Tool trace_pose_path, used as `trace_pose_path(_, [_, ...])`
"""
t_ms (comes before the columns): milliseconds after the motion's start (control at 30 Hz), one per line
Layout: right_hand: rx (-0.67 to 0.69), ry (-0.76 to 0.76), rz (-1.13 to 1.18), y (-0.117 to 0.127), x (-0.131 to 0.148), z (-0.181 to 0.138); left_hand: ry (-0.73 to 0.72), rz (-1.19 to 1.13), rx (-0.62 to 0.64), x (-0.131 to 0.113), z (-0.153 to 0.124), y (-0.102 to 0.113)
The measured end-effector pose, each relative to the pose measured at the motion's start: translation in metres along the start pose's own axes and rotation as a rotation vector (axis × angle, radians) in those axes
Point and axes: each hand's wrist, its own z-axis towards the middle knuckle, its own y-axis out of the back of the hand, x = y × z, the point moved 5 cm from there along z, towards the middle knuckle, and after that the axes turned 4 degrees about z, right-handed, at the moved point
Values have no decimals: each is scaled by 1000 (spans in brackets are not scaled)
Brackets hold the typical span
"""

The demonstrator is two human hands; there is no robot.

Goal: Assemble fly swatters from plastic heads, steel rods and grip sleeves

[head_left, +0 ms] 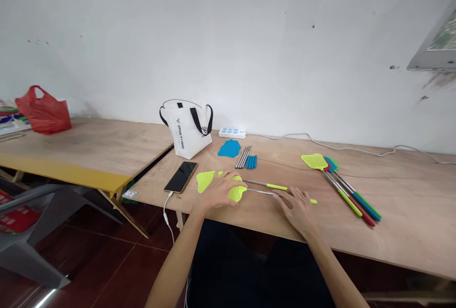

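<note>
My left hand (221,191) lies over a yellow-green fly swatter (235,194), its thumb and fingers closed around the perforated head. My right hand (296,207) is closed over the same swatter's handle, whose tip shows beyond the fingers. Just behind it lies a second yellow-green fly swatter (276,187), with a metal rod and its head mostly hidden by my left hand. A loose yellow-green swatter head (205,182) sits left of that hand. Farther back are blue swatter heads (230,148), metal rods (243,157) and short blue handles (251,161).
Several assembled swatters (351,194) in mixed colours lie at the right. A phone (181,177) on a white cable, a white bag (190,129) and a power strip (232,132) stand left and behind. A red plastic bag (44,110) rests on the neighbouring table.
</note>
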Motion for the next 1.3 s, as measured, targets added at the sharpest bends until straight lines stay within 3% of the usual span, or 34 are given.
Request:
trace_pose_path(167, [82,47,103,-5,6,-1,11,-40,61,-4,-3,-4])
trace_pose_path(267, [145,103,119,-12,13,-4,-79,-75,88,-19,3,-15])
trace_pose_path(467, [190,138,73,-17,13,-7,-124,-158,48,-36,14,-26])
trace_pose_path(767, [132,127,82,-15,14,-6,89,-533,-287,-8,23,-10])
trace_pose_path(1033, [114,114,38,-13,11,-9,220,-945,-357,-13,29,-25])
trace_pose_path(1300, [132,125,-2,-19,16,-9,146,-914,-409,-21,31,-19])
